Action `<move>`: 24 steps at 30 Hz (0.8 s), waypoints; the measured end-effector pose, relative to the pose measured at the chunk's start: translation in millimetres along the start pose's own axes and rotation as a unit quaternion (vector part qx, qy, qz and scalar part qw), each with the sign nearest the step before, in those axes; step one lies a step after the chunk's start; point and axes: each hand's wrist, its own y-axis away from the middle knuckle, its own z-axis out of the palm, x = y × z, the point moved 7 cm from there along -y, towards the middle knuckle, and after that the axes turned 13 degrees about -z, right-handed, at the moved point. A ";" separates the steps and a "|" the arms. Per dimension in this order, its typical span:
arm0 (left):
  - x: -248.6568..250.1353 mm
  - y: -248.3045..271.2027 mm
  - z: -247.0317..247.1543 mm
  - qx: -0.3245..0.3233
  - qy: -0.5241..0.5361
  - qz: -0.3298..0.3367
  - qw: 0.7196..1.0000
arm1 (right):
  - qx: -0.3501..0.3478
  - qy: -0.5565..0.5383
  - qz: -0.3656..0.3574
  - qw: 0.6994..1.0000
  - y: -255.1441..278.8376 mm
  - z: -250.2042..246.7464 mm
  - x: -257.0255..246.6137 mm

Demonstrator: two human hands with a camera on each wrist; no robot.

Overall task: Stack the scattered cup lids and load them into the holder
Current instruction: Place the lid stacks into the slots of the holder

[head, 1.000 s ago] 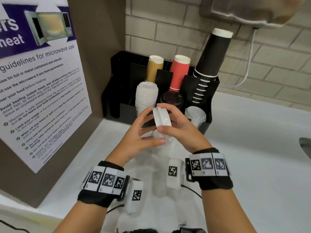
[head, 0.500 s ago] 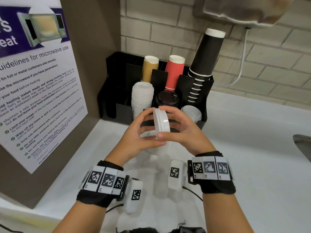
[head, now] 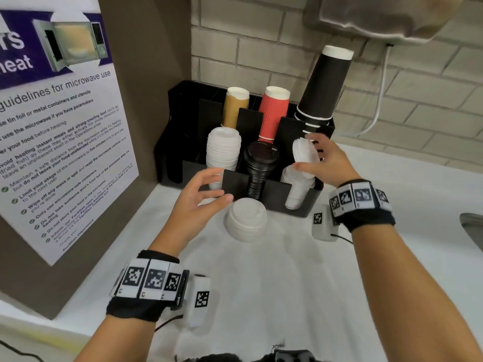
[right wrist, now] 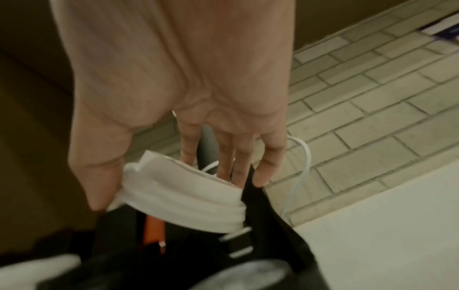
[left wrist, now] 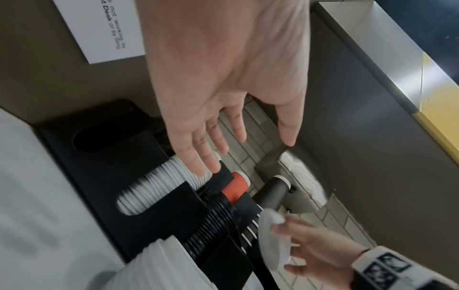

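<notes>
White cup lids wait at a black holder (head: pixel 300 205) on an office desk (head: pixel 287 278).

A small nested stack of white lids (head: pixel 305 153) is held tilted on edge above the holder's front right slot, where more white lids (head: pixel 298 189) sit. Another short stack (head: pixel 247 219) rests flat on the desk just before the holder. A tall white column (head: pixel 223 152) fills the left slot, black lids (head: pixel 260 168) the middle.

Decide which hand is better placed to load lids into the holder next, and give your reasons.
Right. The right hand already pinches a small stack of white lids just above the holder's right front slot. The left hand is open, holding nothing.
</notes>
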 end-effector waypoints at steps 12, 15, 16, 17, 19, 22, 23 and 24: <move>-6.6 2.6 -8.5 0.017 -0.012 -0.015 1.000 | -0.209 0.230 0.043 0.950 -13.8 39.3 32.6; -7.5 2.5 -8.3 0.021 -0.019 -0.020 0.999 | -0.193 0.261 0.018 0.945 -7.2 41.3 28.9; -7.1 2.2 -7.7 0.023 -0.022 -0.021 0.999 | -0.179 0.272 0.005 0.946 -5.3 41.4 26.4; -6.4 2.0 -6.9 0.024 -0.024 -0.022 0.999 | -0.166 0.286 -0.007 0.944 -3.9 41.6 23.9; -4.9 2.1 -4.6 0.022 -0.028 -0.023 0.999 | -0.151 0.325 -0.030 0.933 -1.6 42.8 19.0; -4.1 2.7 -1.7 0.018 -0.035 -0.025 0.999 | -0.145 0.339 -0.043 0.929 1.0 45.2 14.0; -4.2 3.0 -1.1 0.018 -0.038 -0.025 0.999 | -0.146 0.336 -0.045 0.930 2.2 46.4 12.9; -4.3 3.2 -1.0 0.017 -0.040 -0.026 0.999 | -0.149 0.334 -0.046 0.929 3.5 48.1 11.8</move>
